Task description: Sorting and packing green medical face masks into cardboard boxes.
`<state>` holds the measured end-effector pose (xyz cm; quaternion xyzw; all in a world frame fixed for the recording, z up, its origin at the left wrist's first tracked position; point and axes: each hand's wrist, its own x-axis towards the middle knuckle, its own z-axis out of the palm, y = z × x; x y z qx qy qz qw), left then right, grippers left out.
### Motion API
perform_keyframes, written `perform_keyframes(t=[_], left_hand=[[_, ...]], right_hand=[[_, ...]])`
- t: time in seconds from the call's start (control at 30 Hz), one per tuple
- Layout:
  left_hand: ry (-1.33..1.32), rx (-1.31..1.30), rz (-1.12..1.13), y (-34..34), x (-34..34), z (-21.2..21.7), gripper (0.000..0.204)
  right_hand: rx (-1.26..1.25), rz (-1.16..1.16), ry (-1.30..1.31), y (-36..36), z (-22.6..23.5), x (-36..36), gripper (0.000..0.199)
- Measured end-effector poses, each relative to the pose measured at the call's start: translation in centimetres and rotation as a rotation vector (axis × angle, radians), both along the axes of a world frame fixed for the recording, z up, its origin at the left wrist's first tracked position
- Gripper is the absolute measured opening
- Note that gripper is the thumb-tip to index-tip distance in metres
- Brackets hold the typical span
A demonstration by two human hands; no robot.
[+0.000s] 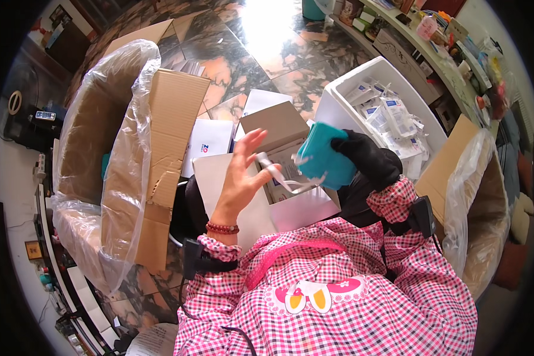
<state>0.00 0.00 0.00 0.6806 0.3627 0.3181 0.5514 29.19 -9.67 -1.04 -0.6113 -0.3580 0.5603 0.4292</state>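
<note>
My left hand [240, 175], bare and with a red bead bracelet at the wrist, is raised above an opened carton with its fingers spread. A white strip [288, 183] passes by its thumb and index finger; I cannot tell whether it is looped on them. In a black glove, my right hand [368, 159] grips a teal folded cloth bundle [325, 155] with short white ends at its near edge. Below both hands, the open carton [305, 213] rests at my lap, with flat printed packets [280, 188] inside.
A large plastic-lined cardboard box [178, 113] stands at left, another lined box [477, 207] at right. A white foam bin [341, 95] holds many small sealed packets [397, 115]. White boxes [209, 137] lie beyond my lap on the marbled tile floor [213, 47]. Cluttered shelving [409, 56] lines the far right.
</note>
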Motion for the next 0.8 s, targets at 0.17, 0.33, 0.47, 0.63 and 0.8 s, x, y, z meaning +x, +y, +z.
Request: perform_keyframes(t=[0.17, 0.33, 0.47, 0.63, 0.8], left_hand=[[-0.123, -0.059, -0.456, 0.3, 3.8, 2.7, 0.097], [-0.339, -0.6, -0.581, 1.3, 4.9, -0.9, 0.098], [0.025, -0.101, -0.684, -0.5, 6.2, -1.3, 0.072], [0.101, -0.384, -0.61, -1.4, 6.5, -1.5, 0.035], [-0.057, -0.409, -0.58, -1.7, 5.8, -2.3, 0.03]], right_hand=[[0.022, 0.201, -0.294, -0.8, 5.3, -1.7, 0.031], [0.071, 0.257, -0.355, -0.6, 6.9, -1.8, 0.033], [0.058, 0.216, -0.294, -0.4, 6.9, -1.5, 0.035], [0.296, 0.313, -0.611, -0.6, 4.8, -1.4, 0.042], [0.037, 0.315, -0.45, 0.3, 5.4, 0.0, 0.049]])
